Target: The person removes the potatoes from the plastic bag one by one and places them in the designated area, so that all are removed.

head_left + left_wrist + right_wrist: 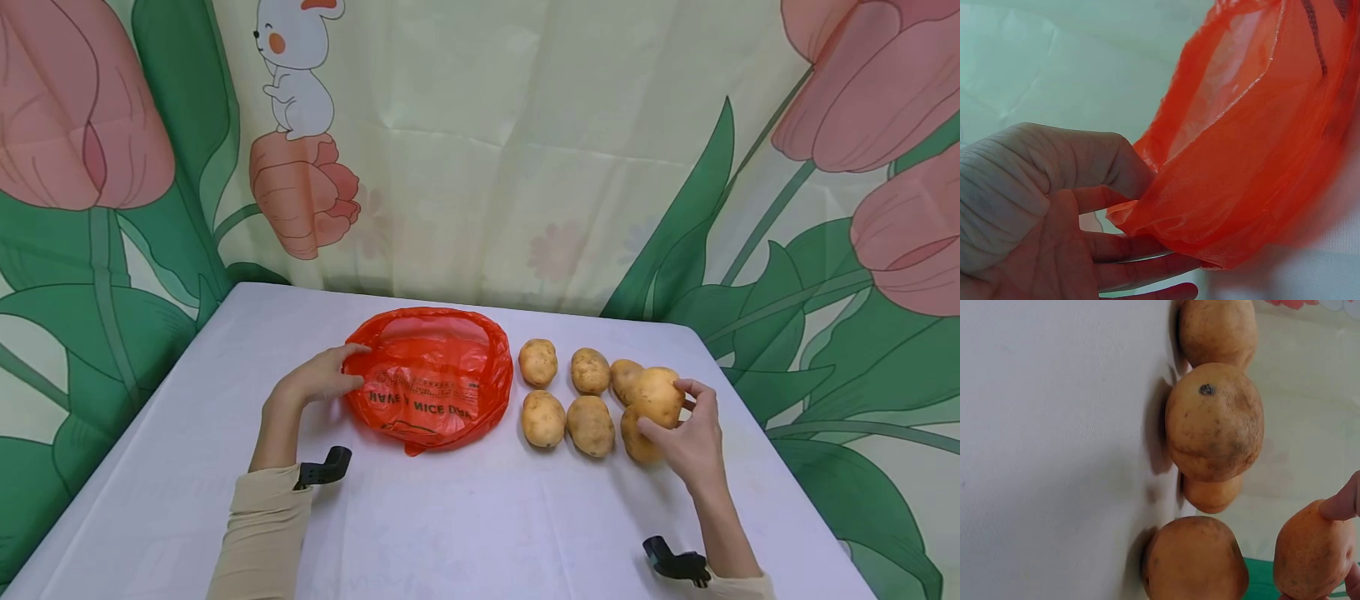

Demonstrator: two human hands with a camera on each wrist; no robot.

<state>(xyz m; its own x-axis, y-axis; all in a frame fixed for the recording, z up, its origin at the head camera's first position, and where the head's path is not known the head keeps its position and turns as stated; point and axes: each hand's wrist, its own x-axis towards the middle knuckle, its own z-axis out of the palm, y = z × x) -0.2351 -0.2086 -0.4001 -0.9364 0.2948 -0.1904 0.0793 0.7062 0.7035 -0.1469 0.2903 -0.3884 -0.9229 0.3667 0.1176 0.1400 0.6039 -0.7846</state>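
A red plastic bag [427, 346] sits with its mouth spread wide, printed lettering showing on it. At its left rim, my left hand [318, 377] pinches the plastic between thumb and fingers; the left wrist view shows the thumb against the thin red film [1229, 181]. To the right, my right hand [699, 433] grips a potato [658, 393] by its sides, raised above the others. In the right wrist view this potato [1310, 556] hangs apart from the table, with fingertips [1342, 503] on it.
Several potatoes lie on the white-covered table [465, 525] right of the bag, in two rough rows: a back one [537, 362], a front one [590, 427], and one [637, 446] partly below the held potato. Behind the table hangs a printed curtain [465, 167].
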